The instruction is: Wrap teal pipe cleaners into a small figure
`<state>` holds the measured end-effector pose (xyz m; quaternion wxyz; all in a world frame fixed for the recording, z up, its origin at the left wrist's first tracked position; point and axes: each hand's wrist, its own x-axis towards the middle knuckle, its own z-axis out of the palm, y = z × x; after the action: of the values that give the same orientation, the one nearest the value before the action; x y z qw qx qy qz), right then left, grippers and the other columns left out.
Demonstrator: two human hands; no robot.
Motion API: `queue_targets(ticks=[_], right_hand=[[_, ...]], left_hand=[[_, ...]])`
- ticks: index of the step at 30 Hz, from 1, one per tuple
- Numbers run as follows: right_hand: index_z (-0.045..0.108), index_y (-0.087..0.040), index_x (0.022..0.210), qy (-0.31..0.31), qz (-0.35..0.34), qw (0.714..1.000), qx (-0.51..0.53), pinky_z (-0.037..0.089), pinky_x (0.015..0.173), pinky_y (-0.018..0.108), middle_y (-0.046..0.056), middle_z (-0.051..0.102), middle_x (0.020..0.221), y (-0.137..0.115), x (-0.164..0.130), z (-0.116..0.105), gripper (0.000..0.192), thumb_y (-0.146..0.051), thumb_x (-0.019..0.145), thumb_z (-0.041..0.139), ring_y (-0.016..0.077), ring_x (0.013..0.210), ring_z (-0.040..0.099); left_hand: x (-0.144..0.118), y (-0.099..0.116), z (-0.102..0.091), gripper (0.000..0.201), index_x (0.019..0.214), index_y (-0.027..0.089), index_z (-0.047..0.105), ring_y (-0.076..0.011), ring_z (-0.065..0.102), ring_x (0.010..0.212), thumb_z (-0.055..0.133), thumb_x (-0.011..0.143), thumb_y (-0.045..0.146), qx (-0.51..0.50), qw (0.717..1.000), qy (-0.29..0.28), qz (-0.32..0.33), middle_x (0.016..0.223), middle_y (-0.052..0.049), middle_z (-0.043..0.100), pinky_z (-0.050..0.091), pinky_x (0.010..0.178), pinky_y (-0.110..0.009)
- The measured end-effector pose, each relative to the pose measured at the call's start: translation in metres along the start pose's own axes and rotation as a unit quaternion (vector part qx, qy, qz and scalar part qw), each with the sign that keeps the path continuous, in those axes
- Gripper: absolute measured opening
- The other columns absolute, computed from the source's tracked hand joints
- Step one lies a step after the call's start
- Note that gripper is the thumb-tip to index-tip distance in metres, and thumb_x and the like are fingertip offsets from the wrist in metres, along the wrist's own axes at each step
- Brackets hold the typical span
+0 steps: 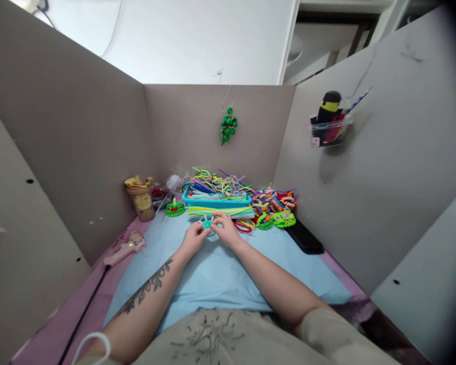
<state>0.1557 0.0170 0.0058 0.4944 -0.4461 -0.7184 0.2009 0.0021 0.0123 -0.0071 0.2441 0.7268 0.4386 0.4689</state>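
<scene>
**Both hands on a small teal piece**

We pinch a small teal craft piece (207, 223) between our left hand (193, 237) and right hand (225, 229), fingers closed on it, above the light blue mat (220, 276), just before the blue tray (213, 202) of pipe cleaners (216, 183).

Pink table (99, 299) carries a blue sheet (220, 274).

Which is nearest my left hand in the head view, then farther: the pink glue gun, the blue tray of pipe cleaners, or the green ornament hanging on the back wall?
1. Blue tray of pipe cleaners, just beyond the left hand.
2. Pink glue gun, to its left.
3. Green hanging ornament, high on the back wall.
</scene>
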Motion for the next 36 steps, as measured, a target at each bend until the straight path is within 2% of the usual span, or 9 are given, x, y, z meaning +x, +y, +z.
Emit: queue_targets(ticks=[6,12,16,22,30,36], right_hand=[[0.062,-0.019,0.059,-0.032,-0.009,0.998,-0.048,0.029,0.096,0.039,0.005,0.054,0.104,0.005,0.003,-0.002,0.012,-0.011,0.068,0.059,0.0223,0.108,0.042],[0.067,-0.021,0.065,-0.022,0.021,0.999,-0.033,0.027,0.098,0.039,0.006,0.053,0.106,0.005,0.004,-0.007,0.009,-0.023,0.073,0.061,0.0222,0.11,0.043],[0.067,-0.021,0.071,-0.032,0.023,0.999,-0.026,0.025,0.1,0.038,0.007,0.051,0.113,0.006,0.002,-0.006,0.005,-0.025,0.071,0.063,0.0227,0.117,0.039],[0.061,-0.018,0.071,-0.084,0.027,0.996,-0.033,0.024,0.102,0.04,0.009,0.047,0.122,0.005,0.001,-0.003,0.004,-0.018,0.067,0.063,0.0236,0.123,0.033],[0.059,-0.019,0.067,-0.118,-0.039,0.988,-0.093,0.019,0.104,0.044,0.006,0.042,0.13,0.007,0.004,-0.009,0.003,-0.016,0.067,0.059,0.0248,0.126,0.026],[0.058,-0.019,0.063,-0.165,-0.013,0.986,-0.007,0.024,0.104,0.043,0.005,0.046,0.127,0.012,0.005,-0.011,0.005,-0.016,0.067,0.06,0.0234,0.123,0.034]], left_hand=[[-0.002,0.005,-0.001,0.029,0.052,0.015,0.045,-0.011,0.038,0.058,0.056,0.071,0.034,0.017,1.0,-0.018,0.014,0.059,0.002,0.04,0.029,0.055,-0.023],[-0.001,0.003,-0.002,0.03,0.059,0.013,0.058,-0.0123,0.042,0.057,0.059,0.069,0.042,-0.065,0.995,-0.014,-0.069,0.054,0.002,0.046,0.032,0.055,-0.025],[-0.001,0.005,-0.004,0.031,0.069,0.013,0.064,-0.0147,0.049,0.062,0.06,0.069,0.044,-0.14,0.985,-0.011,-0.1,0.06,0.0,0.055,0.037,0.059,-0.026],[0.0,0.009,-0.003,0.03,0.073,0.013,0.066,-0.0171,0.053,0.069,0.064,0.068,0.042,-0.164,0.983,-0.028,-0.084,0.066,-0.002,0.06,0.041,0.064,-0.027],[0.001,0.005,-0.003,0.023,0.069,0.013,0.064,-0.0154,0.051,0.064,0.062,0.068,0.036,-0.139,0.987,-0.04,-0.071,0.063,-0.001,0.057,0.039,0.062,-0.027],[0.001,0.009,-0.005,0.025,0.063,0.014,0.057,-0.0125,0.044,0.06,0.059,0.069,0.037,-0.1,0.992,-0.044,-0.063,0.058,0.001,0.05,0.034,0.058,-0.025]])
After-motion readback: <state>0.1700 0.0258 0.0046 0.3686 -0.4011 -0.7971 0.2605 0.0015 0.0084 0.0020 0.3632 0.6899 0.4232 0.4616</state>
